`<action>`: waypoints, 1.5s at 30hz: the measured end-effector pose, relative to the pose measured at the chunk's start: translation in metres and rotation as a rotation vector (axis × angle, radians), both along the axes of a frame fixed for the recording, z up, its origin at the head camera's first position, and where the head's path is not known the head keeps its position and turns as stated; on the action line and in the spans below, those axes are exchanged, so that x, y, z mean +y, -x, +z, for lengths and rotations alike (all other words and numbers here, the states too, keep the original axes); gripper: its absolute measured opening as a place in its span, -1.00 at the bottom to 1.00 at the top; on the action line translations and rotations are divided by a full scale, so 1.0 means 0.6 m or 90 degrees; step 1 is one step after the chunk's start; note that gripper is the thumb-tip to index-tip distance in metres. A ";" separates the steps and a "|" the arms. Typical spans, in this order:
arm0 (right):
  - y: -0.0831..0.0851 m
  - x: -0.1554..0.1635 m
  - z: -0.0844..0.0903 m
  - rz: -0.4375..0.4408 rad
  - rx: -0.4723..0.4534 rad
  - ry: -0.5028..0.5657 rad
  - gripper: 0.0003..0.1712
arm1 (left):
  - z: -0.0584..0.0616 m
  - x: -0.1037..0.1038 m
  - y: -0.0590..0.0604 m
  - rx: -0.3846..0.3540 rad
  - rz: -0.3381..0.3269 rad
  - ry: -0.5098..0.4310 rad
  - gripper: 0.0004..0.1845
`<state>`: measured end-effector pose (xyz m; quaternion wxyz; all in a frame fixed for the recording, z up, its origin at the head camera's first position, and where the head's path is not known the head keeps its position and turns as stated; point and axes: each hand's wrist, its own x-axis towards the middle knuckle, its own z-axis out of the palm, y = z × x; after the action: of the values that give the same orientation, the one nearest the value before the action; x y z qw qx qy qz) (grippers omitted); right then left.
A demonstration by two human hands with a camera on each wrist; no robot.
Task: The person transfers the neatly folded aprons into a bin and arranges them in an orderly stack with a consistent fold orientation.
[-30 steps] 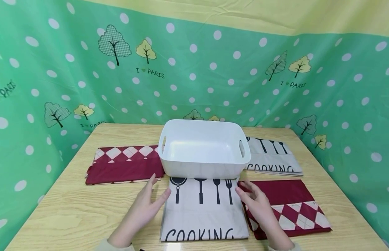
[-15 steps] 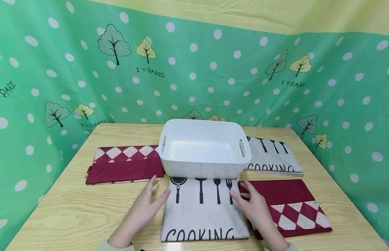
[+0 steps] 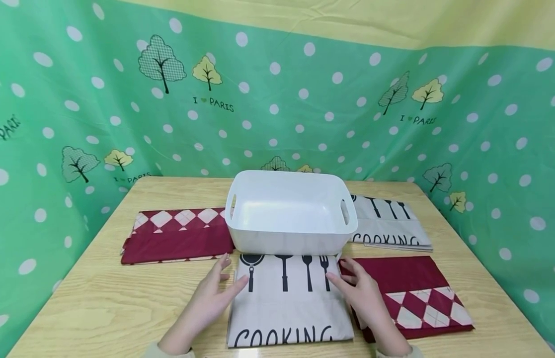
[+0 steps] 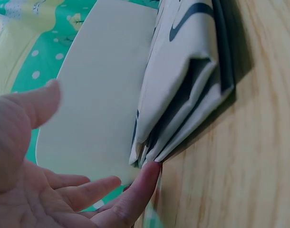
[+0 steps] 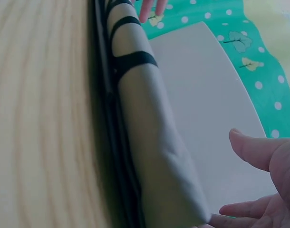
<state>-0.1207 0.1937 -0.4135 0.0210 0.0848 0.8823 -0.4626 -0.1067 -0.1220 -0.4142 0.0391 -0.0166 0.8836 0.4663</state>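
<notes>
- Folded light-grey cloth printed with black utensils and the word COOKING (image 3: 290, 308): flat on the pale wood-grain table (image 3: 89, 308), between the person's two hands, in front of the white rectangular tub with slotted end handles (image 3: 288, 243). Whether its far edge touches the tub I cannot tell.
- Left hand (image 3: 207, 296): fingers spread, thumb well apart from them; one fingertip touches the layered corner of the folded cloth, as the left wrist view shows. Nothing is clamped.
- Right hand (image 3: 363, 296): at the opposite side, thumb parted from the fingers, nothing gripped. A fingertip lies at the far corner; contact is uncertain.
- Handling (judged): light, soft, limp and not fragile. The loose layers would probably slide or fan apart if only the top were pinched.
- Hold (judged): best taken at both side edges, fingers beneath the lowest layer and thumbs on top, so the whole stack stays together.
- Surroundings: a burgundy diamond-patterned folded cloth (image 3: 179, 243) beside the tub at left; a second burgundy folded cloth (image 3: 411, 273) near the right hand; another grey COOKING cloth (image 3: 389, 223) behind it.
</notes>
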 end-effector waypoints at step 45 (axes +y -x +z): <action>0.012 0.012 -0.032 -0.020 -0.023 0.154 -0.51 | -0.035 -0.009 0.014 -0.050 0.083 -0.268 -0.31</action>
<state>-0.1276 0.2010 -0.4325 0.0396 0.1040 0.8180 -0.5643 -0.1149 -0.1275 -0.4351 0.0460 -0.0837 0.7617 0.6409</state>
